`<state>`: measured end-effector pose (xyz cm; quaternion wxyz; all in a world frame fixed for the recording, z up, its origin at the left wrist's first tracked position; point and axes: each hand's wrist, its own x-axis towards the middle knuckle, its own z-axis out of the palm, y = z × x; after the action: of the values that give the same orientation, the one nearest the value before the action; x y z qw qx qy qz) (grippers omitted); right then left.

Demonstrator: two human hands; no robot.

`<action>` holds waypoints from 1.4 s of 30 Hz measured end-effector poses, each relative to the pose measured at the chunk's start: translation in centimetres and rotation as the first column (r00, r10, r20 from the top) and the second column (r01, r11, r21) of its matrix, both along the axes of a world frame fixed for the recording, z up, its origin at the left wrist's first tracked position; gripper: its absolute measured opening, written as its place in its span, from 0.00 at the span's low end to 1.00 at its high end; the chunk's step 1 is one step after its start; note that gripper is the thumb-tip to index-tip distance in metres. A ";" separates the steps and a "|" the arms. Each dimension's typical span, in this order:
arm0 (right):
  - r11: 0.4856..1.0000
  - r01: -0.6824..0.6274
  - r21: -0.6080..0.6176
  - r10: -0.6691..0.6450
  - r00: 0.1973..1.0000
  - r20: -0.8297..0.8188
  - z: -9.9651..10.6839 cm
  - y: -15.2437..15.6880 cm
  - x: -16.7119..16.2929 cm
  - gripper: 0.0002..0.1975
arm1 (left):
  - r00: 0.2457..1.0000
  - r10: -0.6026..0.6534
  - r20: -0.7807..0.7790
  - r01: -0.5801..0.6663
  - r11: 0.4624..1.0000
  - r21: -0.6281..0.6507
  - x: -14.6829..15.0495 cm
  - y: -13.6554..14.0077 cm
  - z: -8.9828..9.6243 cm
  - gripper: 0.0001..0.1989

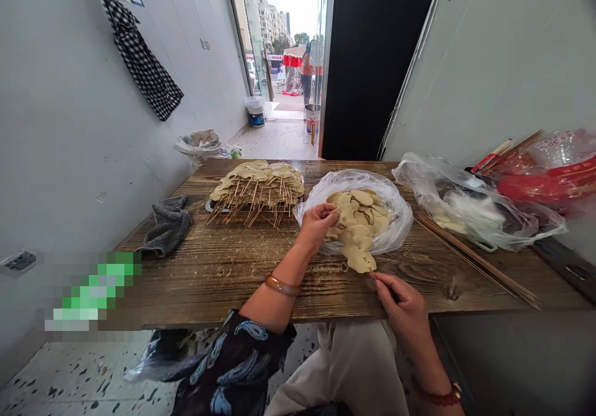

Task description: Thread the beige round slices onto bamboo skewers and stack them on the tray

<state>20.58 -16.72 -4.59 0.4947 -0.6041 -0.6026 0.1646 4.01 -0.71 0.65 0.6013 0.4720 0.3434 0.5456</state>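
My left hand [320,222] pinches a thin, pale tan slice, probably potato, at the upper end of a row of slices. Several such slices [357,242] overlap along a thin wooden skewer, most of which they hide. The bare lower tip of that skewer [373,275] is between the thumb and fingers of my right hand [400,301]. Just beyond the hands, a clear plastic bag [398,208] lies spread open with a heap of loose slices [365,202] in it. Left of it, filled skewers [258,186] are piled on a metal tray [216,206], sticks toward me.
Bare skewers [479,261] lie on the wooden table [261,279] at right, near plastic bags [484,211] and red packaging [549,174]. A dark knife-like object [565,267] is at the right edge. A grey cloth [167,225] lies at left. Beyond are buckets [256,115] and an open doorway.
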 end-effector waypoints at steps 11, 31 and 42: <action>0.999 -0.005 -0.051 0.003 0.999 -0.047 0.0 0.0 0.1 0.13 | 0.981 0.002 -0.193 0.023 0.991 0.129 -0.2 0.0 0.1 0.15; 0.988 -0.017 -0.154 -0.030 0.953 -0.303 -0.3 -0.2 0.3 0.16 | 0.949 -0.314 -0.022 0.312 0.948 -0.061 0.0 -0.5 -0.2 0.17; 0.994 0.016 -0.104 -0.034 0.983 -0.182 -0.2 -0.3 0.2 0.15 | 0.927 -0.352 0.130 0.370 0.916 -0.158 -0.1 -1.1 0.6 0.20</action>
<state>20.81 -17.03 -4.76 0.5187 -0.6184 -0.5378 0.2438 3.90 -1.80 1.25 0.7481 0.4433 0.2681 0.4147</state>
